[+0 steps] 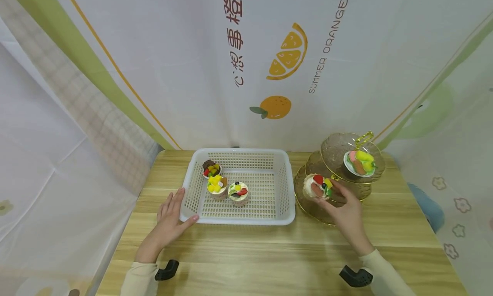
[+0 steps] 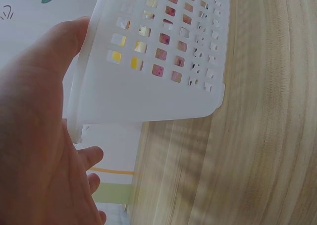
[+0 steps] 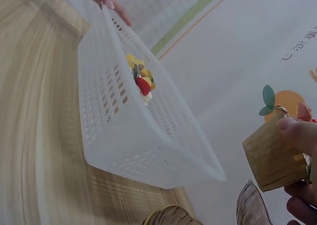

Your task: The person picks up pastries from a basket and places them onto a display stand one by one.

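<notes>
My right hand (image 1: 348, 212) holds a cupcake (image 1: 317, 186) topped with cream and fruit, above the lower tiers of a tiered stand (image 1: 308, 212). In the right wrist view, the cupcake's brown paper cup (image 3: 275, 158) sits between thumb and fingers. At the white plastic basket (image 1: 262, 222), my left hand (image 1: 167, 223) rests on the front left corner, thumb at the rim and fingers fairly straight along the side. Inside the basket stand a chocolate-topped cupcake (image 1: 211, 169), a yellow fruit cupcake (image 1: 217, 186) and a white cream cupcake (image 1: 238, 192).
Another fruit-topped cupcake (image 1: 360, 163) sits on the stand's top tier, beside its gold handle (image 1: 363, 139). Basket and stand are side by side at the back of the wooden table (image 1: 246, 261). Behind them hangs a white curtain (image 1: 185, 73) printed with oranges.
</notes>
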`<state>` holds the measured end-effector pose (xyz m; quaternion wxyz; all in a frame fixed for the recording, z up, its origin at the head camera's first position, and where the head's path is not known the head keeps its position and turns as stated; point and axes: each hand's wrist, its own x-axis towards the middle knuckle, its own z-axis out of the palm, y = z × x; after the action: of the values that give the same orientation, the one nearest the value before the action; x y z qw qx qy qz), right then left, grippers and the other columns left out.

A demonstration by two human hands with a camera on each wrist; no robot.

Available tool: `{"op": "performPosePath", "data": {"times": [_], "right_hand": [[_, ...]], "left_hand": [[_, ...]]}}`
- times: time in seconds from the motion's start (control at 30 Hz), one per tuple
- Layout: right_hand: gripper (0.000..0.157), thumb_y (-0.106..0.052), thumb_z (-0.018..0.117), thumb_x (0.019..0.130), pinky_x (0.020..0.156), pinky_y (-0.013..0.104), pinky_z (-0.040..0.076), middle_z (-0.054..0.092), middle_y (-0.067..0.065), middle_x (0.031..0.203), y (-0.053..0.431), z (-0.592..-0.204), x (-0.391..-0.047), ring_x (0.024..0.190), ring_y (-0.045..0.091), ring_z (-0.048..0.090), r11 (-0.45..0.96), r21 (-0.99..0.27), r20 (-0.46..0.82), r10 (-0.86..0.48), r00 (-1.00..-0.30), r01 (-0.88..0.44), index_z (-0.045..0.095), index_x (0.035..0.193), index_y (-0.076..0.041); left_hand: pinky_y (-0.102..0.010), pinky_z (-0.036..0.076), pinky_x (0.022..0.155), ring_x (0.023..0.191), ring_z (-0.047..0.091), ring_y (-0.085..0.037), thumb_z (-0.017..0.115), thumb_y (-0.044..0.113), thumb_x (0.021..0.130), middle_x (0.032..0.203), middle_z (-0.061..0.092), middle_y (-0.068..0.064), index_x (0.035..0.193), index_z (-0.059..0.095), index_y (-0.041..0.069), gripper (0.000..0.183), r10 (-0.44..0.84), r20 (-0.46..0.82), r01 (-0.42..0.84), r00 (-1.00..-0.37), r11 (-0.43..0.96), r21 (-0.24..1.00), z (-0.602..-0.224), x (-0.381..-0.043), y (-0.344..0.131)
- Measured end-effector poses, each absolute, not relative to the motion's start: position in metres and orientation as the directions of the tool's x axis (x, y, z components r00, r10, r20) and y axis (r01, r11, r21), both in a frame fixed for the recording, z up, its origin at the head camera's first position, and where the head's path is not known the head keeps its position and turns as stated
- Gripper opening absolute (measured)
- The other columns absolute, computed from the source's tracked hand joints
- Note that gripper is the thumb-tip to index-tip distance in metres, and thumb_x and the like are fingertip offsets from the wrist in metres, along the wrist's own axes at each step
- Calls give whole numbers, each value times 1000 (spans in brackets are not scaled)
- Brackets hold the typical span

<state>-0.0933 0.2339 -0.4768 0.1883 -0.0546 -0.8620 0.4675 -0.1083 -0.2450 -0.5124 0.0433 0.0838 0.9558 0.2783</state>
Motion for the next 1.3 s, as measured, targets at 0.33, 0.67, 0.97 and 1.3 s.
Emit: {"op": "performPosePath", "data": {"times": [0.33, 0.67, 0.97, 1.3], "right_hand": [[66, -18, 86, 75, 95, 38, 40, 65, 21, 128, 239, -472, -98, 112, 23, 55, 524, -851, 194, 339, -921, 14, 59, 133, -1], [56, -22, 87, 75, 94, 45, 46, 69, 25, 115, 244, -473, -113, 111, 41, 63, 564, -826, 226, 353, -908, 14, 65, 118, 6], [48, -20, 90, 71, 74, 17, 45, 75, 17, 103, 248, -477, -127, 92, 28, 67, 622, -782, 338, 374, -864, -36, 70, 109, 0], [46, -20, 91, 69, 64, 21, 41, 76, 21, 91, 247, -476, -132, 81, 32, 69, 694, -720, 375, 360, -855, -23, 69, 104, 2]], "left_hand": [[-74, 3, 112, 150, 3, -50, 61, 52, 92, 165, 10, -24, 160, 5, 10, 97, 179, -35, 133, -983, 836, 533, -514, -107, -246], [-74, 3, 112, 150, 3, -50, 61, 51, 92, 165, 10, -25, 160, 5, 11, 97, 176, -40, 128, -983, 834, 537, -515, -107, -246], [-75, 2, 112, 151, 1, -49, 61, 51, 93, 165, 10, -25, 160, 4, 12, 97, 179, -38, 129, -983, 828, 545, -514, -108, -245], [-75, 2, 112, 151, 2, -49, 61, 50, 93, 165, 12, -25, 160, 5, 12, 96, 178, -34, 130, -984, 828, 546, -514, -108, -245]]}}
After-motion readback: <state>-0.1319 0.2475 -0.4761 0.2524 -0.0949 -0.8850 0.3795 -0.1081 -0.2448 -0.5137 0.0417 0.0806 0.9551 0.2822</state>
